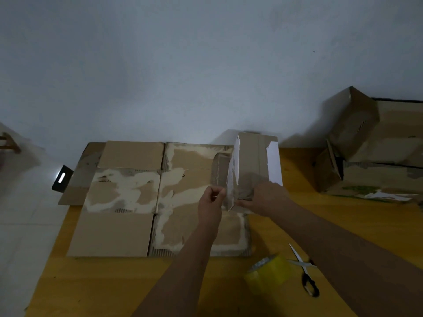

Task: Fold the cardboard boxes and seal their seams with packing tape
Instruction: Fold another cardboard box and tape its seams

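Observation:
A large flattened cardboard box [128,197] with torn, pale patches lies spread on the yellow table [91,284]. Above its right part I hold a smaller cardboard piece [250,161] with white inner faces, partly folded and raised upright. My left hand [211,202] pinches its left lower edge. My right hand [267,197] grips its right lower corner. A roll of yellowish packing tape [267,271] lies on the table near my right forearm.
Scissors [305,273] with black handles lie just right of the tape. A worn, folded cardboard box [375,147] stands at the table's far right. A dark object [62,179] lies at the left edge by the flat box. A pale wall rises behind.

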`<control>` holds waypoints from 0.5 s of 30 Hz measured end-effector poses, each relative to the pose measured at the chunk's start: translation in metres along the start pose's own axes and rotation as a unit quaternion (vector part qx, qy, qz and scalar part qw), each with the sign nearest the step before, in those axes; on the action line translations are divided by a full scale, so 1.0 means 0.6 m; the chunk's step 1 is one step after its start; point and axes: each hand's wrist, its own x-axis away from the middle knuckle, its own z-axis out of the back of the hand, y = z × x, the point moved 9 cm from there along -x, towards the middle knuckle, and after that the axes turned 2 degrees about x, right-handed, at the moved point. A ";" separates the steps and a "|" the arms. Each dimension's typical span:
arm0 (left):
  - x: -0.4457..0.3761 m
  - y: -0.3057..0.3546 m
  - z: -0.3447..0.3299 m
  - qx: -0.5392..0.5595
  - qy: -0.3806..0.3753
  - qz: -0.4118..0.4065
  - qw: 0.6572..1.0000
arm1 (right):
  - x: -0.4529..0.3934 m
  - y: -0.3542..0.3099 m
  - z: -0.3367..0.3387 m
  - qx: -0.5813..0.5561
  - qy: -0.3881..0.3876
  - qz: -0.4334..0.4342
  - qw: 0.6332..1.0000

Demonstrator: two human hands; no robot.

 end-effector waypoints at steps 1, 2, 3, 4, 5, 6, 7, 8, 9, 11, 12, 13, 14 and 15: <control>-0.001 -0.003 -0.006 -0.004 0.002 0.001 1.000 | -0.001 0.000 -0.001 0.004 -0.003 0.000 1.000; -0.002 -0.006 -0.014 -0.010 0.005 0.003 1.000 | -0.001 -0.001 -0.001 0.006 -0.004 0.003 1.000; -0.003 -0.010 -0.023 -0.016 0.006 0.006 1.000 | -0.001 -0.001 0.001 0.004 -0.002 0.007 1.000; -0.004 -0.013 -0.032 -0.022 0.007 0.008 1.000 | -0.002 -0.001 0.001 -0.001 -0.001 0.012 1.000; -0.005 -0.016 -0.043 -0.021 0.008 0.013 1.000 | -0.002 -0.001 0.002 -0.008 -0.001 0.017 1.000; -0.005 -0.017 -0.052 -0.018 0.009 0.016 1.000 | -0.002 0.000 0.002 -0.014 -0.001 0.020 1.000; -0.005 -0.020 -0.058 -0.017 0.015 0.018 1.000 | -0.002 0.001 0.002 -0.020 0.000 0.021 1.000; -0.003 -0.019 -0.061 -0.019 0.021 0.018 0.999 | -0.001 0.002 0.003 -0.024 0.002 0.021 0.999; -0.002 -0.021 -0.063 -0.023 0.027 0.021 0.999 | 0.000 0.003 0.002 -0.028 0.004 0.021 0.999; -0.001 -0.021 -0.063 -0.031 0.043 0.035 0.998 | 0.001 0.005 0.002 -0.036 0.006 0.021 0.999; -0.004 -0.023 -0.061 -0.045 0.052 0.033 0.997 | 0.002 0.005 0.001 -0.038 0.004 0.021 0.999; -0.012 -0.026 -0.061 -0.079 0.054 0.026 0.995 | 0.003 0.005 0.002 -0.036 0.004 0.022 0.999; -0.021 -0.030 -0.061 -0.118 0.055 0.022 0.991 | 0.003 0.006 0.003 -0.035 0.003 0.022 0.999; -0.029 -0.033 -0.061 -0.162 0.053 0.022 0.985 | 0.004 0.006 0.004 -0.035 0.002 0.023 0.999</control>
